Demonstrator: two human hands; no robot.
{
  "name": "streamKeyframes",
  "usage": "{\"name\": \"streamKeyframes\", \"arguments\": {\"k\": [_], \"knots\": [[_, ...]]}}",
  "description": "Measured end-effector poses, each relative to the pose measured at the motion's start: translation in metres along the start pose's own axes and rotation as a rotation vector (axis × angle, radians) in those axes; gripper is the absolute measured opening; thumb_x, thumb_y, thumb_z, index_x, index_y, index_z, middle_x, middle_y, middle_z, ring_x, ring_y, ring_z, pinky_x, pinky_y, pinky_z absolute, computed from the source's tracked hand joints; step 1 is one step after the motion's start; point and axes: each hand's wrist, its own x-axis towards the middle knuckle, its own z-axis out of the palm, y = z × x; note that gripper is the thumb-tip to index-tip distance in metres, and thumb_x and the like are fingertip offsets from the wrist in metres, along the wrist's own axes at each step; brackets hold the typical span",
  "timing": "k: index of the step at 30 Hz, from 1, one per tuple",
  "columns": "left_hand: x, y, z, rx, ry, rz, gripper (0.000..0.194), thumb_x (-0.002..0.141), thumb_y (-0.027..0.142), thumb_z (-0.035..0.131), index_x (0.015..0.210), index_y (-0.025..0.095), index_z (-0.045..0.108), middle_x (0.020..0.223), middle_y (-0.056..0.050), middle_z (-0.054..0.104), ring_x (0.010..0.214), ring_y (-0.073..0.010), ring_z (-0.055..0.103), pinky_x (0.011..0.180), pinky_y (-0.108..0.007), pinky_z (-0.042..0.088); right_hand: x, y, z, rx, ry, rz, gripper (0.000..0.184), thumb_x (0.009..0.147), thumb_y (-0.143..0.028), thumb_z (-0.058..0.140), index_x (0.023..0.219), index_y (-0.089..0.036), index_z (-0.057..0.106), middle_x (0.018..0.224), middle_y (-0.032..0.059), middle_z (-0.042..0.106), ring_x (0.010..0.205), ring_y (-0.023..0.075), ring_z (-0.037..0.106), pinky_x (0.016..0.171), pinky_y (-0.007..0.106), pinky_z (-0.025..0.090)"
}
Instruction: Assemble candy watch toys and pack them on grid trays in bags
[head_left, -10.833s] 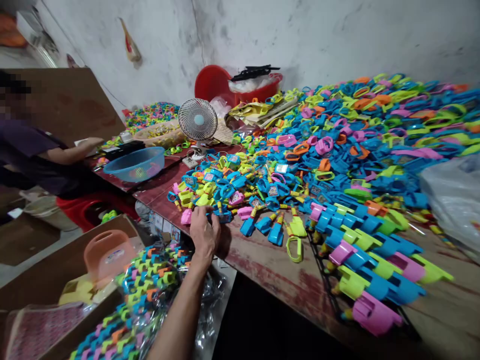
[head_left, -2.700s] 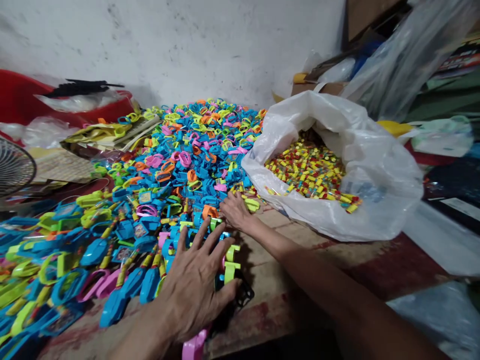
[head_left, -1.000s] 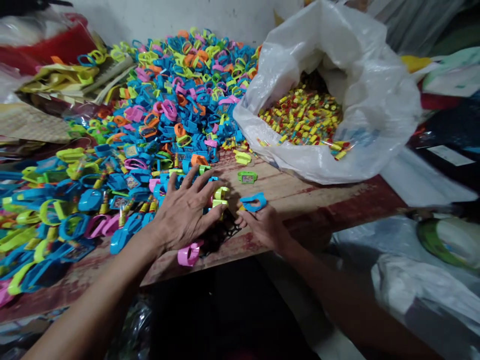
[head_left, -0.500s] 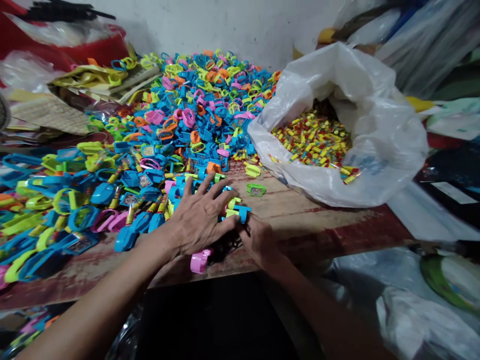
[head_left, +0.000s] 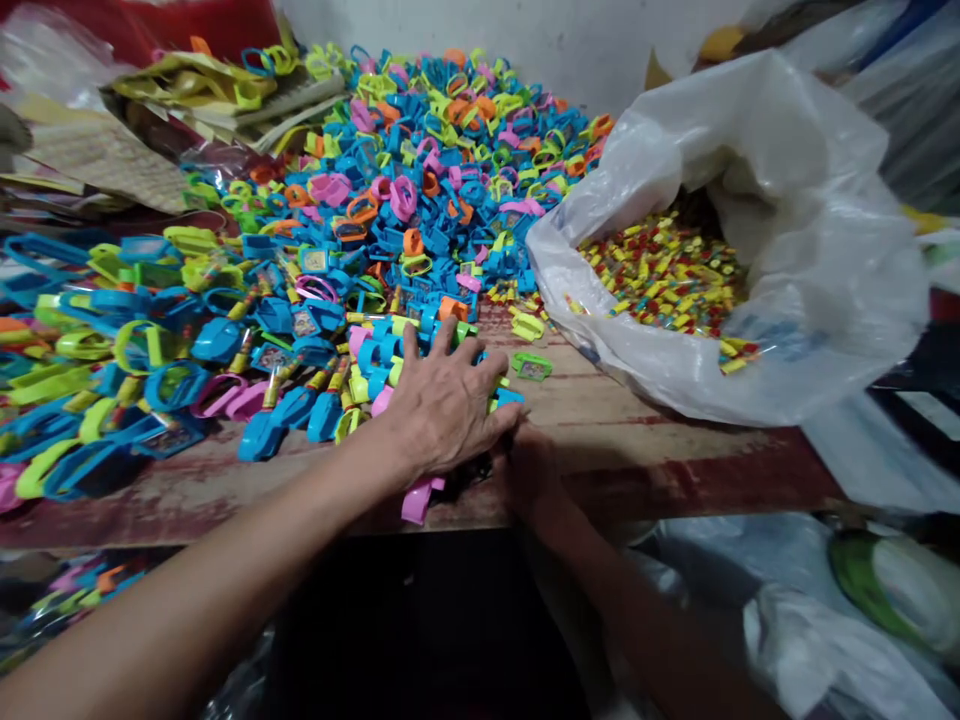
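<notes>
My left hand (head_left: pixel 450 405) lies with fingers spread over rows of toy watches standing in a dark rack (head_left: pixel 477 468). Beneath and around the fingers show blue, yellow and pink pieces, among them a pink toy watch (head_left: pixel 420 500) at the near corner. My right hand (head_left: pixel 529 465) is closed at the rack's right side, its fingers at the base of a blue toy watch (head_left: pixel 508 397). The left thumb touches that same spot. Blur and shadow partly hide the right fingertips. A flat green toy watch (head_left: pixel 532 366) lies just beyond the hands.
A large heap of colourful toy watches (head_left: pixel 442 180) covers the back, with more (head_left: pixel 217 340) at left. On the right stands a white plastic sack (head_left: pixel 787 385) holding small yellow-and-red tubes (head_left: pixel 667 270). The worn table's front edge (head_left: pixel 675 505) runs near me; plastic bags (head_left: pixel 817 640) lie below it.
My right hand brought a blue toy watch leftward to the rack's edge, where it now stands beside my left thumb. My left hand stays spread over the rack. Earlier, the view faced further left.
</notes>
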Motion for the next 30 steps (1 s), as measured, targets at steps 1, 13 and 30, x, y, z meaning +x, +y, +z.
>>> {"name": "streamKeyframes", "arguments": {"k": [1, 13, 30], "knots": [[-0.001, 0.000, 0.001, 0.000, 0.000, -0.006, 0.043, 0.091, 0.054, 0.050, 0.122, 0.026, 0.058, 0.134, -0.010, 0.057, 0.141, -0.0420, 0.029, 0.108, -0.078, 0.016, 0.000, 0.001, 0.000, -0.013, 0.009, -0.017, 0.020, 0.086, -0.017, 0.045, 0.096, -0.018, 0.062, 0.088, 0.0102, 0.071, 0.085, 0.0233, 0.067, 0.075, 0.031, 0.052], [-0.040, -0.031, -0.046, -0.309, 0.494, -0.065, 0.039, 0.092, 0.050, 0.055, 0.119, 0.021, 0.060, 0.126, -0.007, 0.065, 0.119, -0.0242, 0.058, 0.106, -0.042, 0.044, -0.008, 0.006, -0.011, 0.040, -0.002, -0.021, 0.019, 0.090, -0.028, 0.045, 0.091, -0.019, 0.061, 0.082, 0.0079, 0.067, 0.075, 0.0221, 0.063, 0.072, 0.033, 0.051], [-0.136, -0.058, 0.051, -0.093, 0.218, -0.627, 0.032, 0.097, 0.040, 0.043, 0.089, 0.019, 0.066, 0.098, -0.007, 0.061, 0.074, -0.0176, 0.062, 0.057, -0.026, 0.044, -0.018, 0.013, -0.024, 0.112, -0.009, -0.016, 0.025, 0.092, -0.039, 0.050, 0.091, -0.021, 0.068, 0.097, 0.0080, 0.073, 0.092, 0.0243, 0.068, 0.085, 0.041, 0.055]]}}
